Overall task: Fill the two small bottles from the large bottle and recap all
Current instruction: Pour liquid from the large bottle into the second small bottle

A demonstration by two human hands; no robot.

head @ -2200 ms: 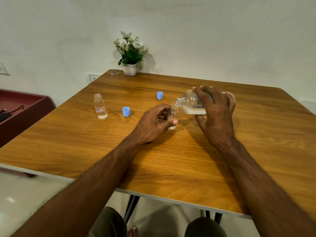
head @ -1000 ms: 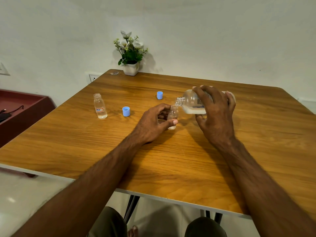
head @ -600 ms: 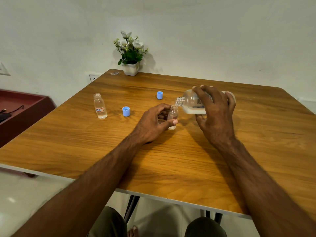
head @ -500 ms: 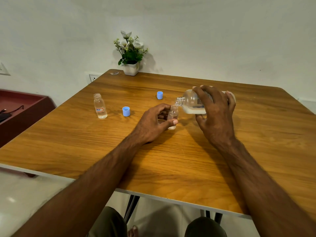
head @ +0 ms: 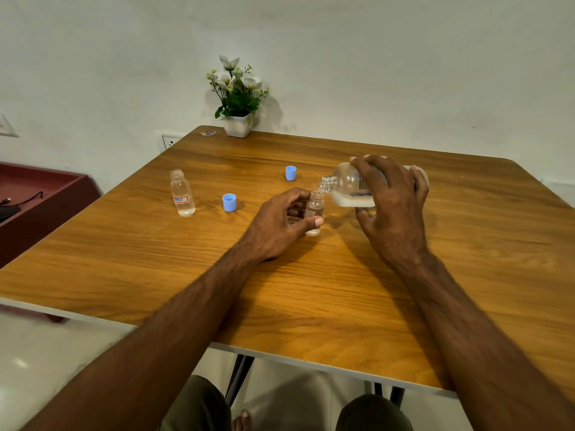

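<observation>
The right hand [head: 393, 209] wraps the large bottle [head: 348, 188], tipped nearly flat, its mouth just over the small bottle [head: 314, 213], which the left hand [head: 280, 225] pinches upright on the table [head: 466, 275]. Both look light, smooth and easily toppled; best held round the body. The other small bottle [head: 182, 194] stands uncapped, well apart.

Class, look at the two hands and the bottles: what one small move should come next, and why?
Probably keep the pour going gently. The right hand holds the large clear plastic bottle tipped, its mouth at the mouth of the small clear glass bottle gripped by the left hand. That small bottle looks only partly filled, while the other small labelled bottle already holds liquid.
</observation>
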